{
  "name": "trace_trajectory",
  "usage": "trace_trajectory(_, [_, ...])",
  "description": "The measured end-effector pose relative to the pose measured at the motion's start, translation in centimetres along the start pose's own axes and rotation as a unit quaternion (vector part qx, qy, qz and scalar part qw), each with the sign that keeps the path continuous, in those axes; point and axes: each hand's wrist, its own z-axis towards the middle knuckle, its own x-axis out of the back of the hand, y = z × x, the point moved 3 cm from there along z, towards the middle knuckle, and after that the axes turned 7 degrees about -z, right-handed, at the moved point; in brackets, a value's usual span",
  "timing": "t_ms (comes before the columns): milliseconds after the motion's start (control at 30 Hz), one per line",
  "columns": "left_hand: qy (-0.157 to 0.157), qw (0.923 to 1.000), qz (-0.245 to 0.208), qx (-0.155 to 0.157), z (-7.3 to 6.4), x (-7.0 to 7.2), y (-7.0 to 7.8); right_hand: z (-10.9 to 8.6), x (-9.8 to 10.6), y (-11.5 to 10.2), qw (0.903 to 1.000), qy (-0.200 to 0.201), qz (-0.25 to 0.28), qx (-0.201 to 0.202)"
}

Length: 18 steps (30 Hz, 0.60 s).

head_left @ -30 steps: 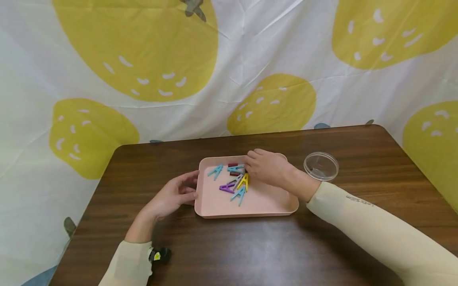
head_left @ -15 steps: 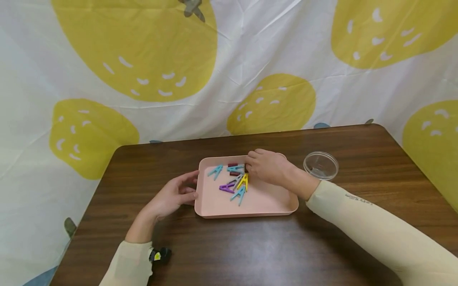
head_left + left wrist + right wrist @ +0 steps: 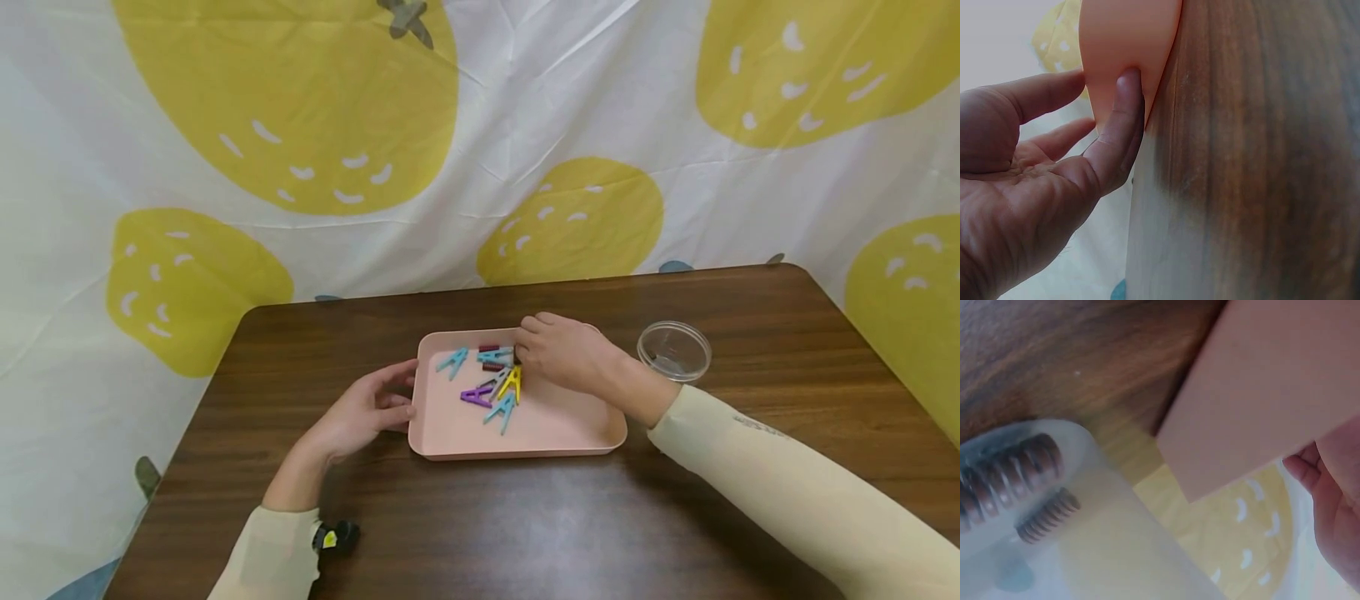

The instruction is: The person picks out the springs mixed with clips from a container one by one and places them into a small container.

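Observation:
In the head view, a pink tray [image 3: 570, 427] holds several clothespins: light-blue ones [image 3: 502, 410], a yellow one [image 3: 512, 383], a purple one [image 3: 476, 397] and a grey one. Small dark-red ridged pieces [image 3: 492, 367] lie among them. My left hand [image 3: 358, 415] touches the tray's left wall from outside, fingertips and thumb against it, as the left wrist view shows. My right hand [image 3: 561, 352] reaches down into the tray's back part, fingers bent. A dark-red bit shows at its fingertips, which are mostly hidden; I cannot tell whether they pinch it.
A clear round container [image 3: 694, 373] stands right of the tray, near the right forearm. A brown ridged coil [image 3: 1049, 515] shows inside it in the right wrist view. Behind the brown wooden table [image 3: 487, 533] hangs a white cloth with yellow fruit print [image 3: 570, 217].
Both hands and the tray stay almost in place. The right forearm has shifted very slightly; the clothespins lie as before.

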Motion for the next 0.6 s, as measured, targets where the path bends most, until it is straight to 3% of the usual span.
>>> trace_trajectory(300, [0.001,1.0,-0.002,-0.001,-0.1,-0.1,0.2,-1.3,2.6,1.1,0.9977,0.058,0.007,-0.034])
trace_trajectory(600, [0.0,1.0,-0.005,-0.002,-0.1,0.0,0.2,-2.8,4.3,1.3,0.9941,0.091,-0.001,-0.059])
